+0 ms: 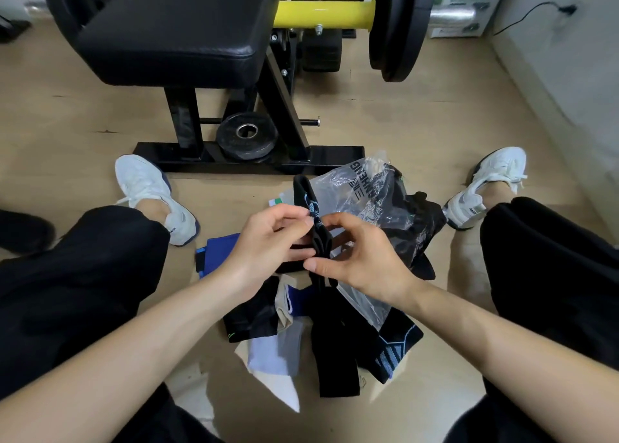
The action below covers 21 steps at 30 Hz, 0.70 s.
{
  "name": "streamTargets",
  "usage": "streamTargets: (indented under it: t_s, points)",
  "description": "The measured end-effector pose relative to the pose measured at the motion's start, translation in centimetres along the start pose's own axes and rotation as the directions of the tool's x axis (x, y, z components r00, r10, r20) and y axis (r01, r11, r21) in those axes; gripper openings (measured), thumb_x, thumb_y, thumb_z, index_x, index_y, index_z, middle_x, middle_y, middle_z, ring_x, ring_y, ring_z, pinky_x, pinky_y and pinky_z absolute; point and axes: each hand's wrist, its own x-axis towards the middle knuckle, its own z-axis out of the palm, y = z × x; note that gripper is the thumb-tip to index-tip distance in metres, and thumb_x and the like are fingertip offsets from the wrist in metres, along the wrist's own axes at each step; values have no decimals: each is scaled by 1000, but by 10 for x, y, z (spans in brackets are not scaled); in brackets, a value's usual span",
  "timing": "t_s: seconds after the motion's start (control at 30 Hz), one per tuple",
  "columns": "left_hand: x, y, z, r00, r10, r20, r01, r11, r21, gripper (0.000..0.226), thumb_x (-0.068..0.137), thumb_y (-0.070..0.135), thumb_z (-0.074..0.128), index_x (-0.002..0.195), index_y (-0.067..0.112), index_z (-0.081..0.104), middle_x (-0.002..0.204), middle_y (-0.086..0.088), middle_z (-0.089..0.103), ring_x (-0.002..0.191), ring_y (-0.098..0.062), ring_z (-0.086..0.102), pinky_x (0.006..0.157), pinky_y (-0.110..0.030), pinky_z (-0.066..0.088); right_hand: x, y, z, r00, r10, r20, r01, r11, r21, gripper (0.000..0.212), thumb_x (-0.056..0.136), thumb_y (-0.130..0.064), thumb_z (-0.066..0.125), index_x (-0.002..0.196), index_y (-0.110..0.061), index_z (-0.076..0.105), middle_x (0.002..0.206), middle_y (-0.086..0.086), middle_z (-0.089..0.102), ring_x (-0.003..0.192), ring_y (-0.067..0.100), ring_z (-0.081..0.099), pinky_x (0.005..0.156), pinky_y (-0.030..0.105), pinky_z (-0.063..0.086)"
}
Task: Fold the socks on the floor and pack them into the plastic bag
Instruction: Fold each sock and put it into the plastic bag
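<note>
Head view looks down at a person seated on the floor (67, 124), both hands raised over a pile (268, 335) of loose socks between the legs. Left hand (268, 241) and right hand (365, 262) each have fingers curled, pinching one black sock (306, 191) between them. Its patterned end stands up on the far side of the hands. Folding seems the step in hand. It would go best by matching cuff to toe, keeping both pinches tight as the halves meet, then pressing the fold flat so it does not spring open on the way to the bag (361, 188). That bag lies crumpled just far-right of the hands, and where its mouth is I cannot tell. Dark socks show through its clear film, so part of the packing looks done, with the pile left.
</note>
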Motion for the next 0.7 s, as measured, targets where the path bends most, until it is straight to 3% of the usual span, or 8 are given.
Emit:
streamTargets:
  t_s: [0.1, 0.2, 0.27, 0.4, 0.47, 0.57, 0.63, 0.7]
  points:
    - [-2, 0, 0, 999, 23, 38, -25, 999, 47, 22, 98, 7, 61, 120, 6, 66, 102, -10, 62, 87, -6, 70, 80, -30, 61, 1, -1, -2, 998, 4, -65, -4, 1000, -10, 42, 74, -29, 88, 106, -22, 62, 99, -10, 64, 79, 9, 63, 72, 23, 54]
    - [-3, 0, -4, 994, 43, 104, -54, 993, 102, 22, 97, 4, 62, 118, 10, 68, 109, -13, 69, 95, -18, 74, 84, -32, 61, 4, 1, -8, 998, -32, -46, 32, 999, 8, 23, 82, -9, 75, 102, -16, 65, 88, -4, 67, 73, 13, 63, 69, 24, 51]
    - [2, 1, -12, 986, 135, 100, -158, 950, 268, 22, 93, 6, 68, 111, 19, 71, 106, -4, 73, 95, -14, 73, 82, -25, 58, 7, 5, -16, 998, -59, 4, 59, 998, 3, 21, 85, 0, 67, 98, -15, 67, 86, 3, 69, 74, 19, 63, 71, 28, 51]
    - [16, 5, -37, 854, 481, 198, -474, 563, 677, 48, 77, 32, 83, 122, 31, 66, 117, 10, 59, 109, -6, 54, 90, -12, 41, 13, 7, -39, 984, -70, 161, 73, 997, -13, 21, 89, 2, 66, 102, -14, 70, 90, 3, 71, 78, 21, 65, 74, 32, 54]
    - [20, 6, -46, 845, 428, 319, -507, 455, 733, 67, 74, 46, 83, 135, 35, 57, 129, 16, 52, 122, -7, 44, 100, -10, 31, 13, 4, -46, 962, -70, 263, 80, 996, -27, 20, 91, 1, 67, 105, -13, 70, 86, -9, 69, 69, 4, 60, 65, 18, 47]
    - [23, 3, -47, 921, 202, 333, -386, 576, 720, 49, 76, 46, 83, 122, 38, 66, 116, 21, 67, 113, -2, 59, 101, -29, 45, 13, 4, -52, 950, -66, 304, 87, 995, -55, 20, 91, 0, 67, 108, -11, 70, 77, -21, 64, 63, -1, 53, 63, 9, 40]
    - [25, 0, -45, 938, 177, 297, -341, 618, 709, 17, 83, 37, 81, 96, 29, 75, 91, 12, 74, 90, -7, 67, 89, -39, 52, 14, 4, -54, 951, -69, 302, 82, 996, -29, 23, 92, -1, 66, 111, -12, 69, 90, -15, 70, 76, 7, 63, 70, 17, 48]
    - [26, -1, -42, 952, 188, 242, -305, 658, 688, 11, 85, 32, 79, 83, 22, 75, 81, 4, 73, 79, -13, 66, 82, -38, 52, 13, 3, -53, 957, -91, 274, 96, 995, -6, 34, 90, 2, 67, 120, -14, 66, 110, -7, 69, 98, 15, 66, 81, 25, 53]
